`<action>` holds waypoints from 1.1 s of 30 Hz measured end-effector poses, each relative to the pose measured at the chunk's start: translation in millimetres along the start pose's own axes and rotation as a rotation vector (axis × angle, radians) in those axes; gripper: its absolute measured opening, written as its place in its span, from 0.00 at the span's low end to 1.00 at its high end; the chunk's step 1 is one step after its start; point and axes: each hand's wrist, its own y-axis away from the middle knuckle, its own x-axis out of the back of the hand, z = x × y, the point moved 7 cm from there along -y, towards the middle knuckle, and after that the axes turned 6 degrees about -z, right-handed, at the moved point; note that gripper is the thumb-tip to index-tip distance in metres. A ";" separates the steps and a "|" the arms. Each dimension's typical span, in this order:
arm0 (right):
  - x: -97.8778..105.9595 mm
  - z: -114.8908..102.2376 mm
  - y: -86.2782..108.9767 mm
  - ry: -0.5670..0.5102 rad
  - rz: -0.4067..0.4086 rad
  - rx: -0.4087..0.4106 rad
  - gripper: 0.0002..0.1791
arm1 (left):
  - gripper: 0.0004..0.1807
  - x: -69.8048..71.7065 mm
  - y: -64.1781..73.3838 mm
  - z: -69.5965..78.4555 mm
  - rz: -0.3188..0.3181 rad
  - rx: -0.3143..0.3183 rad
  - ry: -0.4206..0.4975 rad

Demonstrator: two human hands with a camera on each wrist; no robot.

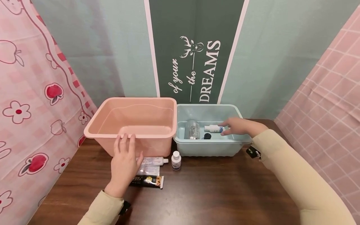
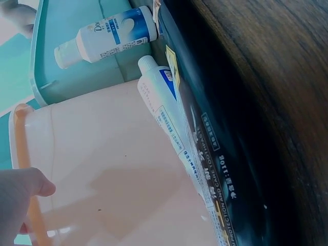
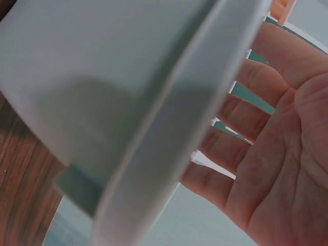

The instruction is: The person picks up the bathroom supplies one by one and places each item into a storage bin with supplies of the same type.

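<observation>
My left hand [image 1: 123, 165] rests its fingertips on the front rim of a pink plastic bin [image 1: 130, 136], fingers extended, with the thumb lower down by the outer wall. Beside that hand lie a white tube [image 1: 153, 161], a silvery tube [image 1: 150, 171] and a black tube [image 1: 150, 180]. Over the light blue bin [image 1: 208, 147] reaches my right hand [image 1: 239, 125], its fingers spread just above a small white bottle [image 1: 213, 128] inside. The right wrist view shows the palm with nothing in it. A clear bottle [image 1: 192, 129] and a black cap [image 1: 207, 136] are also in the blue bin.
A white-capped bottle [image 1: 176, 162] stands upright before the gap between the two bins. Both bins sit side by side on a dark wooden table [image 1: 208, 193]. Cloth hangs behind and at both sides, and a small black item [image 1: 253, 152] shows by the right wrist.
</observation>
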 end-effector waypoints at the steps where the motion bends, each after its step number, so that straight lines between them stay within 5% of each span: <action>1: -0.6 0.0 2.2 -0.006 0.006 0.004 0.29 | 0.37 -0.1 0.0 -0.2 0.001 0.002 0.001; 7: -5.1 -2.1 19.4 -0.010 0.074 0.035 0.29 | 0.36 -1.1 0.0 0.3 0.017 0.001 0.009; 26: -5.3 -29.0 61.2 0.047 0.226 -0.080 0.28 | 0.34 3.1 2.9 -2.8 0.010 0.011 0.012; 33: -6.9 -42.7 71.0 0.073 0.272 -0.044 0.27 | 0.36 3.9 4.3 -4.0 0.013 0.011 0.008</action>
